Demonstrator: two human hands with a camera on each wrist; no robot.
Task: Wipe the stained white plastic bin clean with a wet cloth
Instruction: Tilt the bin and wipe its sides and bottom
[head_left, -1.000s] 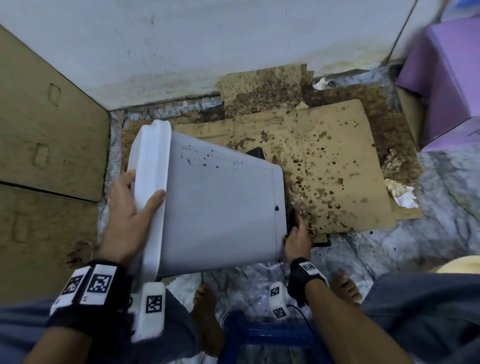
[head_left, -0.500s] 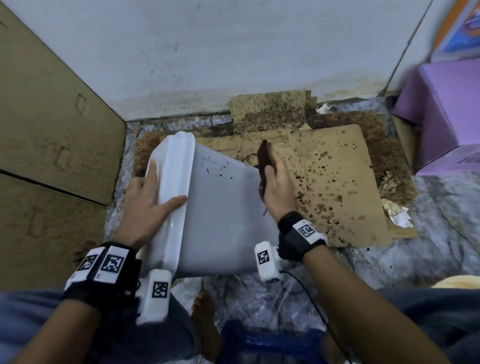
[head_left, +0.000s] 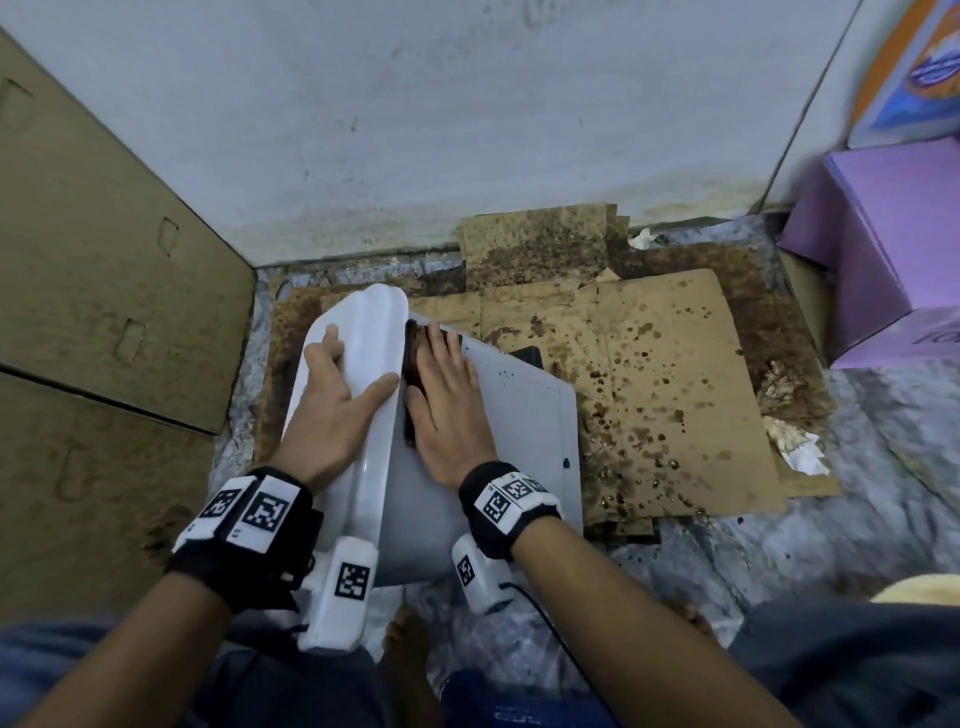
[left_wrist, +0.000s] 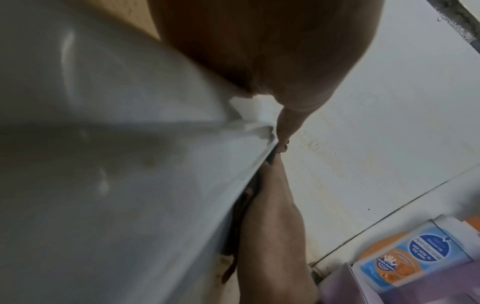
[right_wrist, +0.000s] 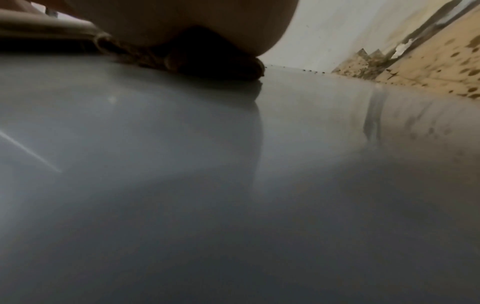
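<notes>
On stained cardboard (head_left: 649, 395) by the wall, the tipped white bin (head_left: 519, 441): left hand (head_left: 332, 405) grips its rim, right hand (head_left: 447, 405) presses the cloth (head_left: 413, 353) flat.

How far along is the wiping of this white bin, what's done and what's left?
Done: the side of the white bin near the right wrist looks free of spots. In hand: the left hand steadies the rim while the right hand presses a dark cloth flat just below it. Left: small specks and one dark spot near the bin's base.
</notes>
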